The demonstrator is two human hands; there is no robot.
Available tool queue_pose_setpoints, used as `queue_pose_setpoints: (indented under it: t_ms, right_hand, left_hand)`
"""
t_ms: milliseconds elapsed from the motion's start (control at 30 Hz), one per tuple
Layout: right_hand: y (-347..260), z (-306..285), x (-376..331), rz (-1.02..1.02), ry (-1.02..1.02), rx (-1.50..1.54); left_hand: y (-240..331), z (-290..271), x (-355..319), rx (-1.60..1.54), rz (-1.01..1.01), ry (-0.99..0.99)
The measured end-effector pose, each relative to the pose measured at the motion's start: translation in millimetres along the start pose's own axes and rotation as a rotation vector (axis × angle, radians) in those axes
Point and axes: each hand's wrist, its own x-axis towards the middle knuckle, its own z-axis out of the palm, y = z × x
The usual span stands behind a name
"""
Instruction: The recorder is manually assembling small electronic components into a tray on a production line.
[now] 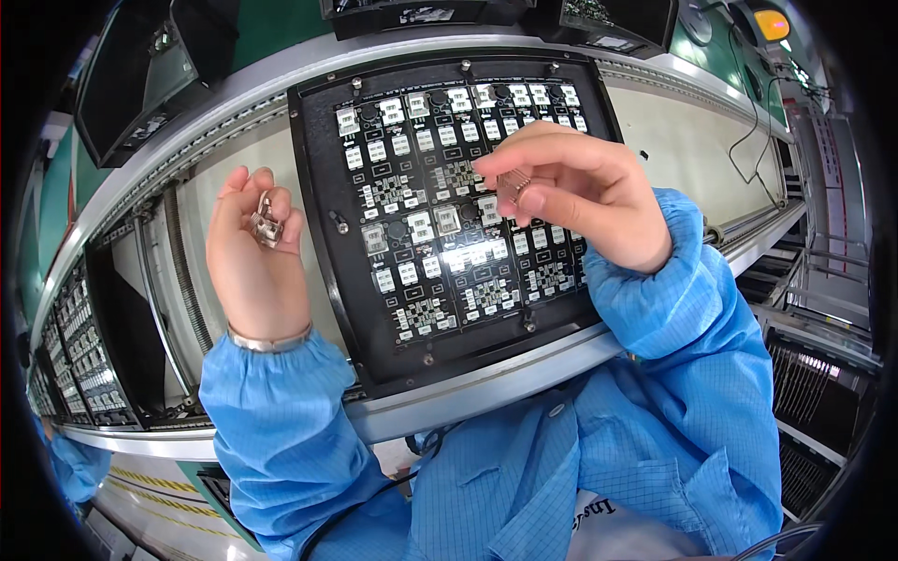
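Observation:
A black carrier frame [329, 301] lies in front of me, holding a panel of dark circuit boards [456, 266] with rows of white connectors and small chips. Left of the frame, my left hand [248, 280] is raised, palm up, with its fingers curled around a few small metallic parts [267, 228]. Over the right half of the panel hovers my right hand [599, 192]. Between its thumb and fingers is a small electronic part with several thin metal pins [514, 183]; its body is mostly hidden by the fingers.
The frame rests across conveyor rails [486, 374]. Black bins stand beyond it at the far left [140, 93], far middle [426, 14] and far right [613, 26]. More boards in a carrier [89, 346] lie at the left, near another person's blue sleeve [77, 463].

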Motion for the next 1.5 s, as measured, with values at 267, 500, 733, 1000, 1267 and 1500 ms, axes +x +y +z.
queue_pose_setpoints:
  t_ms: [267,500,733,1000,1267,1500]
  right_hand:
    - [-5,-25,-12,-0.018,0.084,-0.043]
    - [-11,-42,-34,-0.061,0.142,-0.570]
    - [-3,-23,-41,-0.022,0.110,-0.949]
    - [3,-13,-36,-0.047,0.068,-1.103]
    - [0,-9,-37,-0.050,0.078,-1.095]
    - [0,-5,-34,-0.090,0.053,-1.122]
  left_hand:
    - [-22,-30,18,-0.283,-0.132,-0.219]
    - [-22,-8,-7,-0.528,-0.377,-0.309]
    - [-7,-4,-12,-0.703,-0.473,-0.359]
    - [-8,-7,-11,-0.774,-0.633,-0.517]
    - [-6,-2,-18,-0.670,-0.621,-0.545]
    - [-7,-3,-17,-0.651,-0.614,-0.544]
